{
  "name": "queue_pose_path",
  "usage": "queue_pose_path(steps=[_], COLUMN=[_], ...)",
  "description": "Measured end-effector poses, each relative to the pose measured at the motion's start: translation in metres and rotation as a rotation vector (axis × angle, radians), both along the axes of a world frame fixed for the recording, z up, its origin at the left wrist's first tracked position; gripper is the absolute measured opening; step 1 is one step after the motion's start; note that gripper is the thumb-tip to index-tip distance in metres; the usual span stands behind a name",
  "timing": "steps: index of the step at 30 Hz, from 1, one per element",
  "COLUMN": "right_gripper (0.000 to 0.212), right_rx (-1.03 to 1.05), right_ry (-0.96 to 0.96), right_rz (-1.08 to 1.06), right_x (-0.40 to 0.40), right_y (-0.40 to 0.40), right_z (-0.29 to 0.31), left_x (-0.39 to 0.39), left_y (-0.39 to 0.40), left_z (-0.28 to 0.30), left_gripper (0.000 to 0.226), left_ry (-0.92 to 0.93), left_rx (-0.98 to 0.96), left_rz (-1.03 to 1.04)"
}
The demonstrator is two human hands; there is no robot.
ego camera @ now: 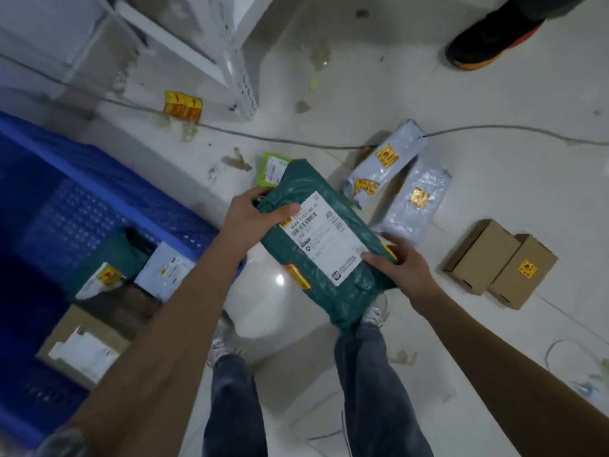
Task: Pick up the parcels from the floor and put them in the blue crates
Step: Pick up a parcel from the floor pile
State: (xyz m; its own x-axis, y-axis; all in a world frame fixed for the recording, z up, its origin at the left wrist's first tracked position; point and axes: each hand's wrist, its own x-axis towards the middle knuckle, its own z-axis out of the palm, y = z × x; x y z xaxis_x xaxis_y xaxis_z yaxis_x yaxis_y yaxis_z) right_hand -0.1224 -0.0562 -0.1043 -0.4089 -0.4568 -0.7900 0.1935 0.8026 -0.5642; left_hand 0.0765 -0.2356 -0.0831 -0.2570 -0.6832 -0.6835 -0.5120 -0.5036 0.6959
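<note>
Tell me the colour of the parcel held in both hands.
Dark green, with a white shipping label and yellow stickers, seen in the head view.

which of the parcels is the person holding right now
The dark green mailer with the large white label, gripped by the left hand and right hand; the grey bags and brown boxes lie on the floor.

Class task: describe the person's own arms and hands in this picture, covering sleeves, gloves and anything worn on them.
Both forearms are bare: no sleeves show in the frame. The left hand and right hand wear no gloves, and no watch, ring or wristband is visible.
</note>
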Motion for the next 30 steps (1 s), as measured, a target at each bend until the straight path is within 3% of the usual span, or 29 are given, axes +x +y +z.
queue_pose_path(steps=[3, 6, 11, 16, 21, 24, 27, 30], right_gripper=[0.059, 0.045, 0.041, 0.040, 0.049, 0.050, 0.046, 0.045], right_rx=[-0.052, -0.105, -0.161, -0.136, -0.132, -0.134, -0.109, -0.074], right_ry=[0.151, 0.087, 0.024, -0.086, -0.016, 0.046, 0.077, 0.061], right_rz=[-0.170, -0.151, 0.067, 0.402, 0.687, 0.820, 0.933, 0.983], right_x=[0.048, 0.103, 0.229, 0.347, 0.427, 0.462, 0.483, 0.497], right_y=[-0.026, -0.060, -0.134, -0.203, -0.250, -0.266, -0.275, -0.282], right_z=[0.013, 0.025, 0.045, 0.052, 0.022, -0.005, -0.035, -0.071], left_x=[0.065, 0.127, 0.259, 0.372, 0.456, 0.486, 0.500, 0.502], left_y=[0.001, 0.000, -0.012, -0.017, -0.018, -0.017, -0.013, -0.014], left_z=[0.004, 0.013, 0.029, 0.027, -0.015, -0.046, -0.077, -0.108], left_gripper=[0.049, 0.050, 0.051, 0.033, 0.032, 0.053, 0.043, 0.038], left_ry=[-0.013, -0.034, -0.057, 0.010, -0.054, -0.248, -0.420, -0.284], left_rx=[-0.073, -0.088, -0.097, -0.099, -0.078, -0.019, 0.134, 0.189], left_rz=[0.244, 0.420, 0.742, 0.952, 0.924, 0.794, 0.712, 0.809])
